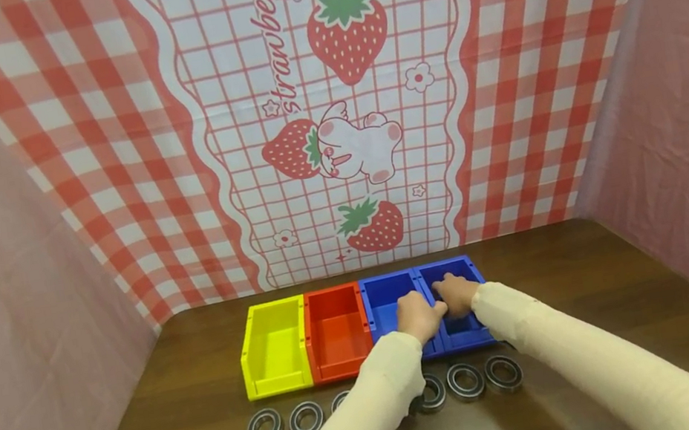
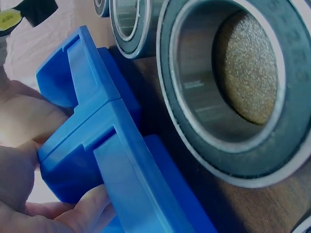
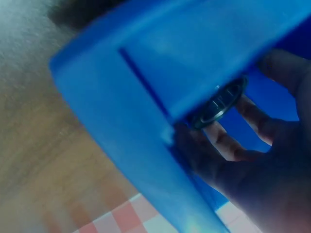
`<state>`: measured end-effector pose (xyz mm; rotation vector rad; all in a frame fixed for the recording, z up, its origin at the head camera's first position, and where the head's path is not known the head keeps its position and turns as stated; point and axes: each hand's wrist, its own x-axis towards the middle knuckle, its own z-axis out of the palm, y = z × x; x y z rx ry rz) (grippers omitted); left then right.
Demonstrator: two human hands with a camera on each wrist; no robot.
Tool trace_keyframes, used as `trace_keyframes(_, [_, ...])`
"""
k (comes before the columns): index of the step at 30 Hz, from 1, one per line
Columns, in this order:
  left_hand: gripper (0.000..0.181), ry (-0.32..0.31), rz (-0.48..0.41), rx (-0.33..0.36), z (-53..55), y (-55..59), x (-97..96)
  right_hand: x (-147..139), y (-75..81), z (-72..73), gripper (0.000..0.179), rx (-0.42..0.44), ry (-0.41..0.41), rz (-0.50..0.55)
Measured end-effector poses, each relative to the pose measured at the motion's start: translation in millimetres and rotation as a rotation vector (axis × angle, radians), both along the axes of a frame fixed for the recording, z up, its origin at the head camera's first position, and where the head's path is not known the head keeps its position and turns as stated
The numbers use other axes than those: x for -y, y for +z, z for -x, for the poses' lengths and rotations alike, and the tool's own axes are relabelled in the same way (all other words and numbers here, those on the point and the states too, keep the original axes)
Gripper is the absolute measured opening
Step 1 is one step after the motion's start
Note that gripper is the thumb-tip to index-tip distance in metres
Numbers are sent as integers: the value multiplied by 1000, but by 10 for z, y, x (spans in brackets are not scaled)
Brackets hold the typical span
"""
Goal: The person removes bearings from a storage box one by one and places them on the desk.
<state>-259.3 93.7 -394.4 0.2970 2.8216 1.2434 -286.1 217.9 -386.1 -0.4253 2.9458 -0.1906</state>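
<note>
Two blue bins stand side by side at the right end of a row of bins. At the wall between them, my left hand (image 1: pixel 420 316) grips the left blue bin (image 2: pixel 131 174), its fingers inside and its thumb at the wall's top edge. My right hand (image 1: pixel 456 293) reaches down into the right blue bin (image 1: pixel 481 334). There its curled fingers hold a tilted ball bearing (image 3: pixel 218 104) near the front wall, which partly hides the bearing. The thumb's tip is out of sight behind that wall.
A red bin (image 1: pixel 338 329) and a yellow bin (image 1: pixel 274 342) adjoin on the left. Several bearings (image 1: pixel 265 429) lie in a row before the bins on the brown table (image 1: pixel 168 423); my left sleeve covers part of the row. A checked strawberry cloth (image 1: pixel 326 97) hangs behind.
</note>
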Motion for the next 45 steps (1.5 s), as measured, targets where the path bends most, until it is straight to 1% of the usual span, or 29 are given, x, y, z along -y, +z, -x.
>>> trace_keyframes(6, [28, 3, 31, -55, 6, 15, 1, -8, -40, -15, 48, -46, -12, 15])
trace_keyframes(10, [27, 11, 38, -71, 5, 31, 1, -23, -86, -4, 46, -91, -18, 31])
trace_keyframes(14, [26, 14, 39, -70, 5, 43, -1, -36, -149, 15, 51, -118, -20, 56])
trace_keyframes(17, [26, 13, 33, -66, 8, 45, -4, -45, -175, 34, 55, -129, -10, 57])
trace_keyframes(22, [27, 12, 25, -60, 15, 27, -11, -69, -207, 63, 57, -131, 4, 29])
trace_keyframes(25, [28, 11, 18, -43, 10, 10, -15, -74, -203, 44, 56, -124, 14, 14])
trace_keyframes(28, [29, 11, 6, -28, 1, 0, -14, -69, -172, -4, 53, -141, 45, -2])
trace_keyframes(31, [28, 10, 8, -43, -8, -6, -11, -66, -141, -52, 50, -180, 81, -10])
trace_keyframes(34, [27, 11, 13, -53, -13, -13, -7, -79, -140, -71, 45, -218, 103, -17])
trace_keyframes(38, [27, 12, 7, -49, -14, -26, 13, -93, -169, -55, 41, -234, 127, -27])
trace_keyframes(41, [27, 8, -10, -31, -10, -25, 21, -116, -179, -34, 42, -232, 146, -37])
trace_keyframes(44, [27, 4, -24, -12, -4, -18, 21, -139, -165, -25, 42, -232, 163, -35])
trace_keyframes(45, [27, 4, -23, -16, -2, -17, 20, -144, -156, -26, 40, -237, 174, -36])
